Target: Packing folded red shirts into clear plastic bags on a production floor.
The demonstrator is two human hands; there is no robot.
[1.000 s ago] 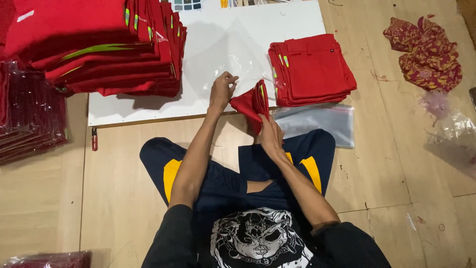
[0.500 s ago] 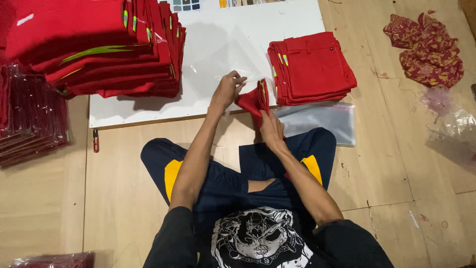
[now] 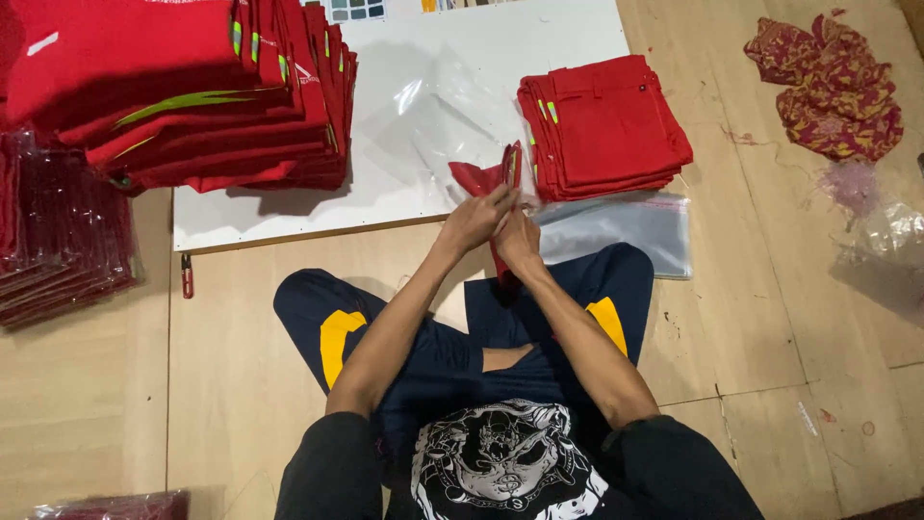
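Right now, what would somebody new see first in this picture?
Mostly lots of red: a big stack of folded red clothes at the top left and a smaller red pile on the white board. In the middle, the left hand and right hand meet on one folded red garment, with clear plastic bags beside them.

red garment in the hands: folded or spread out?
Folded. The red garment is a narrow bundle pinched between left hand and right hand, not laid flat.

Left hand [image 3: 474, 220], right hand [image 3: 518, 239] together, gripping folded red garment [image 3: 486, 175] over white board [image 3: 404, 183].
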